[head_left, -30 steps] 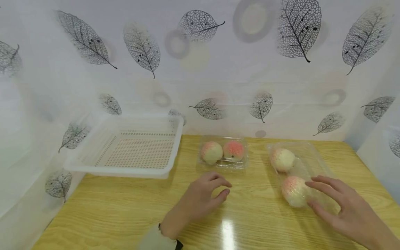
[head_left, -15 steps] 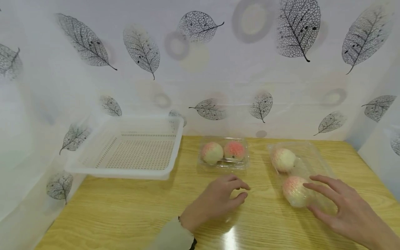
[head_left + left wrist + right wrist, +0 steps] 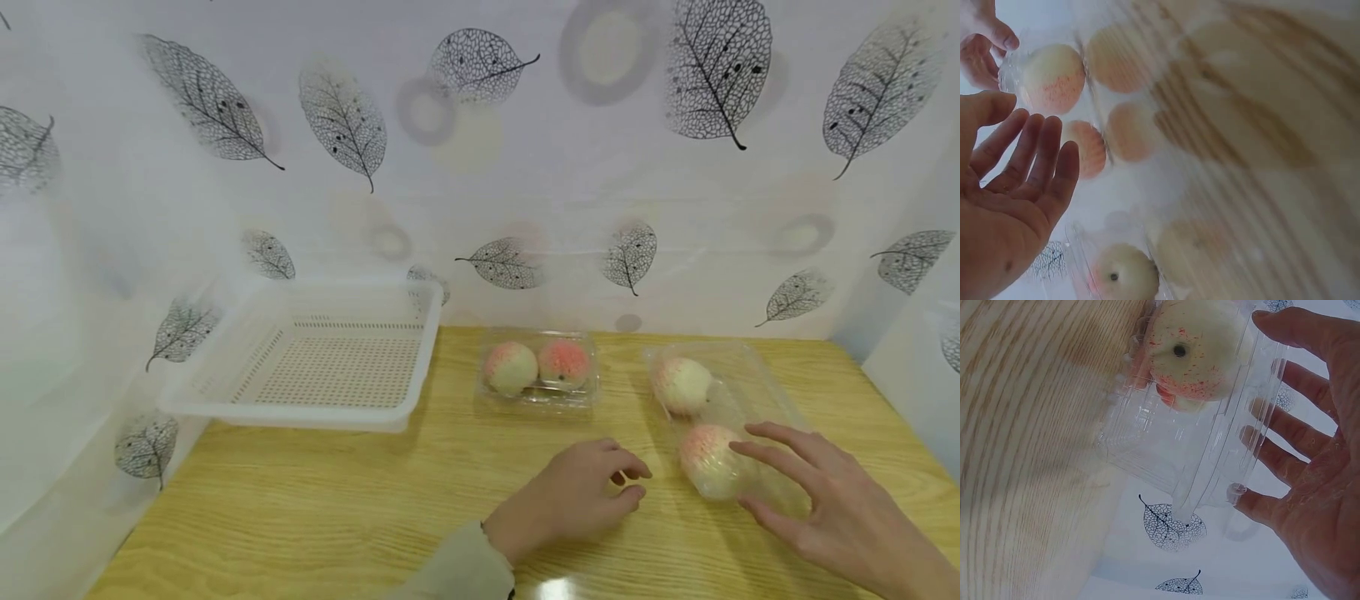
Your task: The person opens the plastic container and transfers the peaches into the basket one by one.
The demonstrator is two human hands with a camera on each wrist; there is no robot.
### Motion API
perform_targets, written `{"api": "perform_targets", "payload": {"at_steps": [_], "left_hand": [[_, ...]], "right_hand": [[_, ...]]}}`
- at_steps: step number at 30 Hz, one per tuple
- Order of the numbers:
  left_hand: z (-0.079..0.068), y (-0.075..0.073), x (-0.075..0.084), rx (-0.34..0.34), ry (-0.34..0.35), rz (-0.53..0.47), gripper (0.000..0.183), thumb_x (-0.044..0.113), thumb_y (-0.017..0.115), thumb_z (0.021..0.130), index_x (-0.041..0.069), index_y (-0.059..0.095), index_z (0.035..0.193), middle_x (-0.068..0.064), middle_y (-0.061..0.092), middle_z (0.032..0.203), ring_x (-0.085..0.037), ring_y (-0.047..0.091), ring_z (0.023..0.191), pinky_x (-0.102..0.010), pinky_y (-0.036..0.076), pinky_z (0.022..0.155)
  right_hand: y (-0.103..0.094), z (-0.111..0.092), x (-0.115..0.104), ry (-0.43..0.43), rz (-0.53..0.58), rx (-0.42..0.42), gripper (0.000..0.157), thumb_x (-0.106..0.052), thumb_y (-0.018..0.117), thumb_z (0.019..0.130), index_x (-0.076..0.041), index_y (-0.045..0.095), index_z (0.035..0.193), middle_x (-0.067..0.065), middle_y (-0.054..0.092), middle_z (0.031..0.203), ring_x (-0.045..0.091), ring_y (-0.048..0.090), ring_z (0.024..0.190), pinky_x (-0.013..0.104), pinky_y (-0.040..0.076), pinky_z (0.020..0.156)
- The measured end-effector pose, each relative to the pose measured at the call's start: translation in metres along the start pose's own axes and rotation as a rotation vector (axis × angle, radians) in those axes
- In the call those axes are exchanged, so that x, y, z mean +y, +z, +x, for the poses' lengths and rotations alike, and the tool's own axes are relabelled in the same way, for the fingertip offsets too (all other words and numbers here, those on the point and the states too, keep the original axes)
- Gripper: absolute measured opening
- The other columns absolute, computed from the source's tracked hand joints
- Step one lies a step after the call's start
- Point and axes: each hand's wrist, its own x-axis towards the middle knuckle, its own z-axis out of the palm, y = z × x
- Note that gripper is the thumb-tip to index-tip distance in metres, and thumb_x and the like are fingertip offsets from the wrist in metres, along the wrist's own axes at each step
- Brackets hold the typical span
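My right hand (image 3: pixel 843 500) is at the right side of a clear plastic clamshell (image 3: pixel 765 379), fingers spread. In the right wrist view its fingertips (image 3: pixel 1254 434) lie right along the box's clear edge. The box holds two pale peaches with pink speckles, a front peach (image 3: pixel 705 462) and a back peach (image 3: pixel 681 386). My left hand (image 3: pixel 577 500) is over the table to the left of this box, fingers loosely bent and nothing in them. The left wrist view shows its palm turned towards the box with a gap between.
A second clear box (image 3: pixel 536 402) with two peaches, one deeper pink, stands at the back middle. To the left is a white perforated basket (image 3: pixel 300 411). A leaf-patterned sheet (image 3: pixel 555 192) hangs behind the wooden table (image 3: pixel 337 492).
My left hand has moved right across the table, closer to the right-hand box. The right hand has stayed at the box's side, and the boxes and basket have not moved.
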Motion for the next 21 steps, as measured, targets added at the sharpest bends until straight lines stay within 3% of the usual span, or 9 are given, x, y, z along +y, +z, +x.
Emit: {"api": "perform_targets", "payload": {"at_steps": [11,14,19,21], "left_hand": [[0.021,0.009,0.016,-0.109,-0.091,-0.102,0.024,0.031,0.062,0.102,0.018,0.075,0.118,0.018,0.073,0.099,0.016,0.057,0.079,-0.002,0.045,0.071],[0.026,0.014,0.021,-0.12,-0.164,-0.252,0.021,0.029,0.064,0.101,0.018,0.077,0.112,0.019,0.072,0.092,0.014,0.058,0.073,-0.005,0.048,0.068],[0.032,0.023,0.032,-0.108,-0.357,-0.585,0.015,0.026,0.068,0.097,0.017,0.079,0.103,0.016,0.07,0.08,0.003,0.063,0.067,-0.017,0.053,0.061],[0.033,0.027,0.036,-0.101,-0.418,-0.662,0.014,0.025,0.07,0.097,0.016,0.079,0.101,0.013,0.071,0.077,0.0,0.065,0.066,-0.018,0.054,0.059]], "right_hand": [[-0.001,-0.002,0.002,0.001,-0.017,-0.017,0.067,-0.073,0.041,0.097,-0.021,0.074,0.121,0.01,0.067,0.122,0.0,0.05,0.115,0.0,0.022,0.103],[-0.001,-0.003,0.002,0.01,-0.005,-0.024,0.066,-0.073,0.041,0.097,-0.021,0.073,0.123,0.009,0.066,0.124,-0.006,0.046,0.12,0.0,0.022,0.102],[0.001,-0.005,0.004,0.019,0.019,-0.033,0.065,-0.073,0.046,0.094,-0.022,0.073,0.125,0.008,0.064,0.127,-0.015,0.037,0.128,0.0,0.024,0.101],[0.002,-0.006,0.005,0.028,0.028,-0.041,0.061,-0.071,0.057,0.091,-0.023,0.073,0.125,0.007,0.064,0.128,-0.015,0.037,0.127,-0.001,0.025,0.099]]}}
